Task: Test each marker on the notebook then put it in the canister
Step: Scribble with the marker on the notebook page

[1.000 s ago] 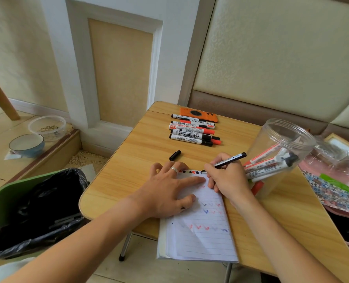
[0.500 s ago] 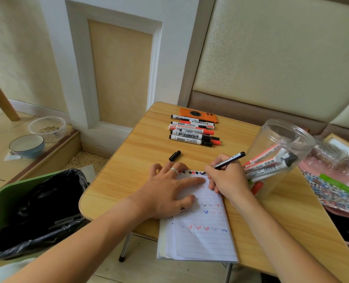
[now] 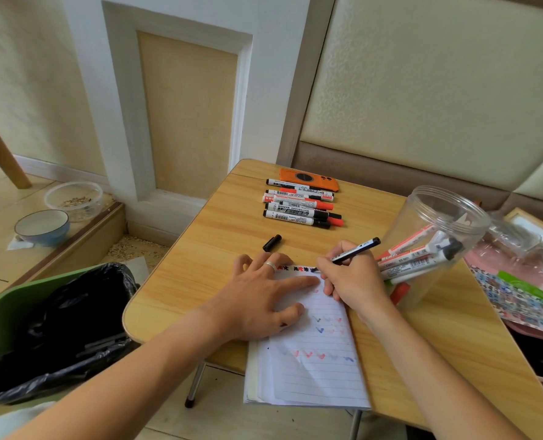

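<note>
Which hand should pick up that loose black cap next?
Probably the left hand: it lies flat on the notebook, holding nothing, just below the cap. The right hand grips the black marker.

Orange phone (image 3: 308,179) at the table's (image 3: 219,249) far edge — green bin (image 3: 0,315), 2 floor bowls (image 3: 41,227).

Right hand (image 3: 351,281), gripping the thin black uncapped marker (image 3: 356,251) at centre frame: pen tip shifted slightly along the top edge of the white lined notebook (image 3: 314,360); marker's rear end sits a touch higher toward the upper right than a second ago.
</note>
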{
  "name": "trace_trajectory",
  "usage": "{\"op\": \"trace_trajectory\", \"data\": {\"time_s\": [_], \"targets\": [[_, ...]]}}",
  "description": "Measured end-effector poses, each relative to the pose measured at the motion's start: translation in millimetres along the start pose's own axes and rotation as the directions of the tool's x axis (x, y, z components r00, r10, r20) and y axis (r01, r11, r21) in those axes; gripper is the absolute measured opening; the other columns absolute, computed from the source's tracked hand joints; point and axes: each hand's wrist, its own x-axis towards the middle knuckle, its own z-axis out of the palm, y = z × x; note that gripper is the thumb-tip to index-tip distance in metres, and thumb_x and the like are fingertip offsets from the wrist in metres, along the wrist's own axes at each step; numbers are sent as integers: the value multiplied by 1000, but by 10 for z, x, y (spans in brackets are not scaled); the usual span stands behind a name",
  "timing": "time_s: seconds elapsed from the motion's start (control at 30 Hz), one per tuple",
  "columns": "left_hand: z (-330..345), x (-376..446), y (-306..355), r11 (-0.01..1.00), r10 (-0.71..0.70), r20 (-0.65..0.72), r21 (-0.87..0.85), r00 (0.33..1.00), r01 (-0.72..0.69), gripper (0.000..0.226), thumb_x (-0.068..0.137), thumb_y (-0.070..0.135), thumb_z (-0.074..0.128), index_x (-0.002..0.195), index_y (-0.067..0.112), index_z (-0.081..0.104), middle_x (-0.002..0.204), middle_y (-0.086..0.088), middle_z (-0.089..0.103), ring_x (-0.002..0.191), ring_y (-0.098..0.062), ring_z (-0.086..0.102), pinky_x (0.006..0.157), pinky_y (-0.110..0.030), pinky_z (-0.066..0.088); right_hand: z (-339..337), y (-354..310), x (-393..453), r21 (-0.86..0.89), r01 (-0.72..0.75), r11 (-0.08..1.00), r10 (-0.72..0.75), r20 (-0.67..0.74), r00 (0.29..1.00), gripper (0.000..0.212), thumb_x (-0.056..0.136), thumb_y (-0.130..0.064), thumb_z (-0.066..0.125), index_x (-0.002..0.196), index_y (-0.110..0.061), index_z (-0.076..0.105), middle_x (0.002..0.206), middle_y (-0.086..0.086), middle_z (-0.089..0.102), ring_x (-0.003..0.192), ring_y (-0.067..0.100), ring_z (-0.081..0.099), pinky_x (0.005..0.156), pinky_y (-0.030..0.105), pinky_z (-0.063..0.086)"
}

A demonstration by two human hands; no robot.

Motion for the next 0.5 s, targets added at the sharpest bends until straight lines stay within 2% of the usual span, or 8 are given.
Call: {"op": "trace_trajectory", "data": {"time_s": [0.17, 0.3, 0.33, 0.4, 0.47, 0.5], "targets": [[-11, 0, -17, 999, -12, -5, -37, 1000, 12, 55, 94, 67, 33, 148, 59, 25, 152, 7, 28, 143, -13, 15, 111, -40, 4, 4, -53, -82, 33, 28, 999, -26, -39, 999, 13, 90, -13, 69, 84, -12, 57, 55, 12, 66, 46, 25, 60, 42, 27, 42], [-104, 60, -55, 987, -84, -78, -145, 993, 72, 55, 88, 66, 35, 139, 48, 48, 141, 13, 47, 131, -7, 41, 107, -39, 27, 95, -88, -205, 136, 32, 990, -17, -113, 993, 15, 93, -15, 68, 85, -12, 55, 53, 12, 66, 41, 24, 59, 43, 28, 46], [-138, 89, -60, 977, -119, -124, -189, 985, 94, 49, 89, 62, 39, 132, 44, 55, 135, 11, 52, 123, -7, 49, 103, -37, 35, 125, -86, -234, 154, 34, 987, -14, -127, 992, 16, 93, -15, 68, 84, -13, 55, 52, 11, 66, 41, 23, 60, 43, 28, 46], [-174, 158, -84, 951, -199, -253, -283, 947, 124, 26, 94, 44, 54, 114, 33, 67, 115, 10, 60, 102, -9, 60, 85, -26, 46, 173, -73, -279, 166, 41, 985, -16, -146, 989, 17, 94, -14, 68, 83, -13, 55, 54, 12, 66, 42, 20, 62, 43, 28, 46], [-188, 230, -113, 935, -282, -368, -314, 886, 167, 11, 95, 26, 62, 102, 25, 70, 101, 10, 58, 89, -10, 60, 69, -18, 45, 196, -68, -308, 140, 49, 989, -26, -162, 987, 17, 94, -15, 69, 83, -12, 55, 58, 13, 67, 42, 16, 63, 41, 26, 44], [-182, 267, -136, 927, -324, -401, -315, 857, 203, 9, 95, 24, 63, 102, 24, 69, 100, 9, 58, 89, -12, 59, 68, -22, 47, 201, -70, -319, 125, 58, 990, -36, -170, 985, 18, 93, -15, 69, 82, -12, 55, 59, 11, 67, 43, 15, 64, 40, 25, 43]]}}
